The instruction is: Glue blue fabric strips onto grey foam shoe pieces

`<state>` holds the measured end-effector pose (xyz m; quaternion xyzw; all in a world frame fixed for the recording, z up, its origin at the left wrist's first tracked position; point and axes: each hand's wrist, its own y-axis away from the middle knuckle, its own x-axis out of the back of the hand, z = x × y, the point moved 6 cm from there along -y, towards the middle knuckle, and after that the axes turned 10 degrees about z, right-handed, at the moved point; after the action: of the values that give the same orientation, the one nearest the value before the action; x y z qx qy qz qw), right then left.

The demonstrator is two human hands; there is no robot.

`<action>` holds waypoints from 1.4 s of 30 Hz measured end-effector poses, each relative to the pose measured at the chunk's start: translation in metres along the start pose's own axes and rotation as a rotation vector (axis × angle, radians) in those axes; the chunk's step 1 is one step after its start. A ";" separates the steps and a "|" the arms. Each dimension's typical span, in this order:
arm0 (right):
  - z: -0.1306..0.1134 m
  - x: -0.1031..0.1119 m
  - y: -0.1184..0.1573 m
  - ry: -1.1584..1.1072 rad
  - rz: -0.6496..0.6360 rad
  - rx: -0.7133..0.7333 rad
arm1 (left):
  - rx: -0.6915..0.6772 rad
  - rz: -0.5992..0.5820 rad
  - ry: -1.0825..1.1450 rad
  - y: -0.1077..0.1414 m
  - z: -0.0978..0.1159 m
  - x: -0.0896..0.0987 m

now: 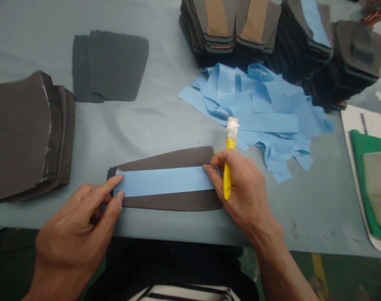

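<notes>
A blue ribbed strip (165,180) lies lengthwise along a dark brown tapered panel (177,202) near the table's front edge. My left hand (80,221) has its thumb and forefinger at the strip's left end, where a trace of white shows. At the other end, my right hand (243,188) presses the strip with thumb and forefinger. The same hand keeps a paintbrush (227,173) with a yellow handle between its fingers; the bristles point away from me and are coated white. The right hand hides the strip's right tip.
Brown panels (21,133) are stacked at the left, near two dark grey pieces (118,67). A heap of blue strips (259,104) lies beyond my right hand, with panel stacks (303,42) behind. A white board (353,167) with a green sheet (366,144) sits far right.
</notes>
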<state>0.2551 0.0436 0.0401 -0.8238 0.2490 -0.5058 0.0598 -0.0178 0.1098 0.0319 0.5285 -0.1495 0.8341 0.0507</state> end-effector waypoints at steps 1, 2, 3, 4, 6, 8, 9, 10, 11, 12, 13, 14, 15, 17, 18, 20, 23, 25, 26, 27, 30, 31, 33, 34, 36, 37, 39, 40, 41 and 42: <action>0.000 0.000 0.000 0.011 0.004 0.002 | -0.009 -0.003 -0.002 0.000 -0.001 -0.001; 0.000 0.000 0.000 0.020 0.011 0.002 | -0.023 -0.004 -0.001 0.000 -0.002 -0.001; 0.000 0.000 0.001 0.025 0.019 0.000 | -0.033 -0.012 -0.002 0.000 -0.003 -0.002; 0.000 0.000 0.001 0.026 0.027 -0.001 | -0.037 -0.014 -0.006 0.000 -0.004 -0.003; 0.000 -0.001 0.001 0.033 0.037 0.003 | -0.032 -0.009 -0.015 0.001 -0.007 -0.004; 0.000 -0.002 0.002 0.048 0.037 0.010 | -0.040 0.017 -0.019 0.001 -0.007 -0.004; 0.000 -0.003 0.002 0.057 0.036 0.012 | -0.047 0.028 -0.024 0.001 -0.007 -0.004; 0.000 -0.004 0.003 0.068 0.038 0.013 | -0.058 0.033 -0.026 0.001 -0.007 -0.004; 0.000 -0.004 0.003 0.078 0.043 0.013 | -0.066 0.025 -0.028 0.001 -0.007 -0.004; 0.000 -0.005 0.004 0.086 0.051 0.014 | -0.065 0.009 -0.032 0.001 -0.008 -0.005; 0.000 -0.005 0.004 0.094 0.060 0.013 | -0.056 -0.006 -0.034 0.000 -0.008 -0.005; 0.000 -0.004 0.005 0.102 0.068 0.013 | -0.049 -0.018 -0.034 0.000 -0.009 -0.006; 0.000 -0.004 0.005 0.110 0.075 0.012 | -0.044 -0.025 -0.032 0.000 -0.009 -0.006; 0.001 -0.004 0.006 0.124 0.081 0.012 | -0.037 -0.027 -0.030 -0.001 -0.010 -0.005; 0.001 -0.004 0.007 0.131 0.087 0.013 | -0.034 -0.023 -0.030 -0.001 -0.010 -0.005; 0.002 -0.002 0.008 0.142 0.107 0.016 | -0.028 -0.028 -0.033 -0.001 -0.010 -0.005; 0.004 0.000 0.011 0.149 0.142 0.019 | -0.012 -0.021 -0.039 -0.002 -0.009 -0.004; 0.005 0.001 0.012 0.157 0.154 0.016 | -0.005 -0.016 -0.044 -0.002 -0.007 -0.004; 0.006 0.001 0.013 0.162 0.161 0.013 | -0.001 -0.016 -0.048 -0.002 -0.006 -0.003; 0.007 0.002 0.014 0.168 0.167 0.010 | 0.008 -0.018 -0.052 -0.002 -0.005 -0.003; 0.010 0.003 0.017 0.180 0.178 0.006 | 0.034 -0.005 -0.056 -0.003 -0.003 -0.002; 0.012 0.003 0.019 0.186 0.181 0.007 | 0.045 0.005 -0.054 -0.004 -0.003 -0.001; 0.015 0.007 0.021 0.200 0.187 0.007 | 0.063 -0.009 -0.043 -0.004 -0.003 -0.002; 0.016 0.010 0.022 0.210 0.198 0.008 | 0.069 -0.025 -0.040 -0.004 -0.004 -0.004; 0.013 0.017 0.022 0.226 0.240 0.024 | 0.071 -0.041 -0.034 -0.003 -0.007 -0.007; 0.009 0.020 0.021 0.225 0.272 0.045 | 0.063 -0.038 -0.028 -0.002 -0.008 -0.009; -0.005 0.024 0.017 0.199 0.340 0.108 | 0.040 0.011 -0.016 -0.001 -0.009 -0.010; -0.013 0.023 0.014 0.173 0.367 0.142 | 0.027 0.035 -0.004 0.000 -0.009 -0.011; -0.021 0.021 0.011 0.142 0.387 0.177 | 0.019 0.057 0.008 0.001 -0.009 -0.011; -0.029 0.016 0.007 0.111 0.394 0.206 | 0.011 0.069 0.016 0.002 -0.009 -0.011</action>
<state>0.2339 0.0347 0.0646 -0.7196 0.3549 -0.5518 0.2275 -0.0210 0.1114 0.0179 0.5164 -0.1628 0.8405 0.0201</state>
